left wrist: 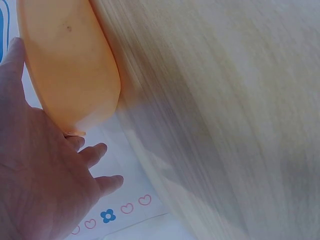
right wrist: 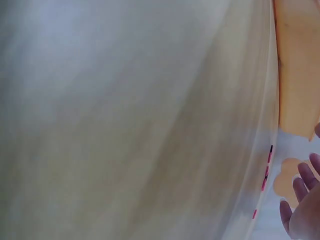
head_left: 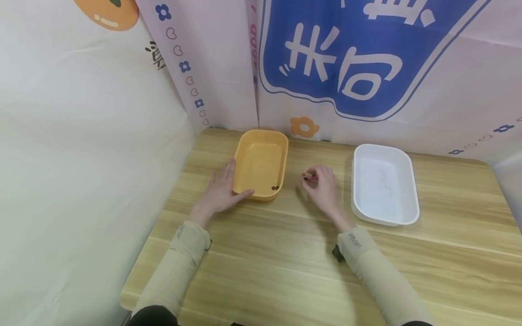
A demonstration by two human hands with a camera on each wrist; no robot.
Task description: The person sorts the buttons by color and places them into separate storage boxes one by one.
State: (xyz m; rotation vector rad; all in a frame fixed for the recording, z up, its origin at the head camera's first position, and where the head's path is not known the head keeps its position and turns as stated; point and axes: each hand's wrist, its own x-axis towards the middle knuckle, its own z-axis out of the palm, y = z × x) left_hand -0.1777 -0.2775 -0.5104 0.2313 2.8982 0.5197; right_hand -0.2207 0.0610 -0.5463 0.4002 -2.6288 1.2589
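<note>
My left hand (head_left: 216,192) rests against an orange tray (head_left: 261,163) at its near left side, with the thumb along the front rim and the fingers by the side wall. In the left wrist view, the fingers are spread beside the tray (left wrist: 70,65). Two small dark round pieces (head_left: 275,188) lie inside its near right corner. To its right, my right hand (head_left: 324,188) bends over small red and black pieces (head_left: 313,176) at the table. In the right wrist view, the red pieces (right wrist: 264,179) lie apart from the loosely bent fingers, whose thumb is mostly out of frame.
A white tray (head_left: 385,185) stands to the right of my right hand. Both trays sit on a wood-grain table (head_left: 277,253). A printed curtain (head_left: 228,59) hangs behind the table's far edge, and a white sheet (head_left: 73,158) hangs on the left.
</note>
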